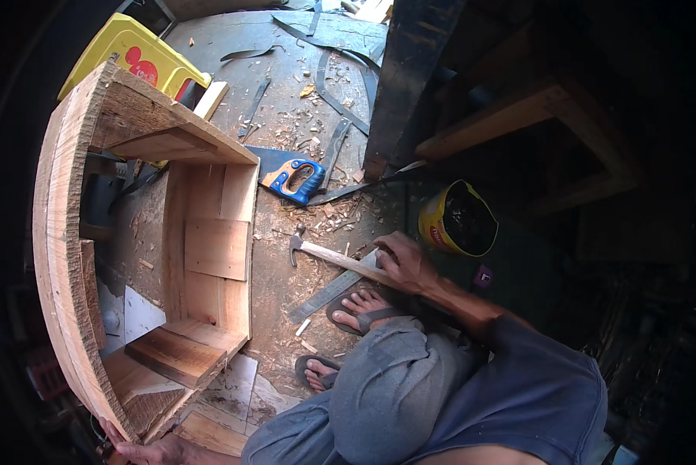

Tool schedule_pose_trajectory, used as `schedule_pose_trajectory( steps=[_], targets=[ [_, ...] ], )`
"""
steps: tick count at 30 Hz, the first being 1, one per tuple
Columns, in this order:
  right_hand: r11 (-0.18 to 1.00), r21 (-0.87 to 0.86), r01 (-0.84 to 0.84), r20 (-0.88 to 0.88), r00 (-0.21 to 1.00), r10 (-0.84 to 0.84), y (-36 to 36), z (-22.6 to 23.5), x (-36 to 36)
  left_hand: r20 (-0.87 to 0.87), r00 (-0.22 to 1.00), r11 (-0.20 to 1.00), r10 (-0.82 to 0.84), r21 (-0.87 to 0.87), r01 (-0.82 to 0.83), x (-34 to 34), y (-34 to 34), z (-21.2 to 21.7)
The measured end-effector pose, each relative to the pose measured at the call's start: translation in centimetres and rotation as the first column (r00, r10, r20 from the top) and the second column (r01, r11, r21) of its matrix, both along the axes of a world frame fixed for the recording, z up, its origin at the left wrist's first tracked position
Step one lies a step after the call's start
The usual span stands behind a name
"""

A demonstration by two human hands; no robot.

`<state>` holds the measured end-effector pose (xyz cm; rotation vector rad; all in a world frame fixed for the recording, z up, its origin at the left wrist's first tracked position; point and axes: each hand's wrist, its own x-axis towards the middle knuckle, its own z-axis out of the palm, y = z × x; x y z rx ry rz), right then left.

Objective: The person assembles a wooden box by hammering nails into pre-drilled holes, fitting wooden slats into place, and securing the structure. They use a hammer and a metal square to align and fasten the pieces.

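Observation:
On the left stands a large open box frame (248, 232) of rough boards, tilted up on edge. My left hand (158, 451) is closed on its near lower corner, the thumb inside and the fingers partly hidden behind the board. My right hand (407, 262) is low over the floor, its fingers curled down on the upper end of a flat metal ruler (321, 298). Across that ruler lies a claw hammer (336, 256), its head pointing toward the frame and its pale wooden handle running under my right hand and wrist.
A handsaw (295, 180) with a blue and orange handle lies beyond the hammer. To the right is a yellow bucket (435, 221) with dark contents. Dark strips (332, 89) and wood chips litter the floor. A yellow plastic piece (92, 58) stands behind the frame; a wooden stand (503, 124) is at right.

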<state>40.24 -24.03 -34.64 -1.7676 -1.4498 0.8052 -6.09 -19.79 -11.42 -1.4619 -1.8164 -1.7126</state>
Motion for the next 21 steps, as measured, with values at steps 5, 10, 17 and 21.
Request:
schedule_pose_trajectory(
  steps=[5,10,17,21],
  targets=[
    [0.998,-0.068,-0.011,-0.014,1.0,0.01,4.7,1.7,1.4,-0.226,0.974,0.999,0.009,0.041,0.001,-2.9,-0.2,-0.3],
    [0.947,0.135,-0.29,0.394,0.893,0.217,16.4,-2.5,-3.9,-0.396,0.915,0.997,0.077,0.058,-0.059,-4.0,-1.0,-1.2],
    [0.881,-0.161,-0.446,0.626,0.644,0.44,24.8,-7.6,-2.4,-0.376,0.921,0.994,0.105,0.023,-0.104,-7.2,-2.2,-1.6],
    [0.969,-0.002,-0.246,0.602,0.774,0.198,24.5,-9.2,1.7,-0.31,0.935,0.985,0.174,0.039,-0.17,-8.6,-4.0,-1.5]
  ],
)
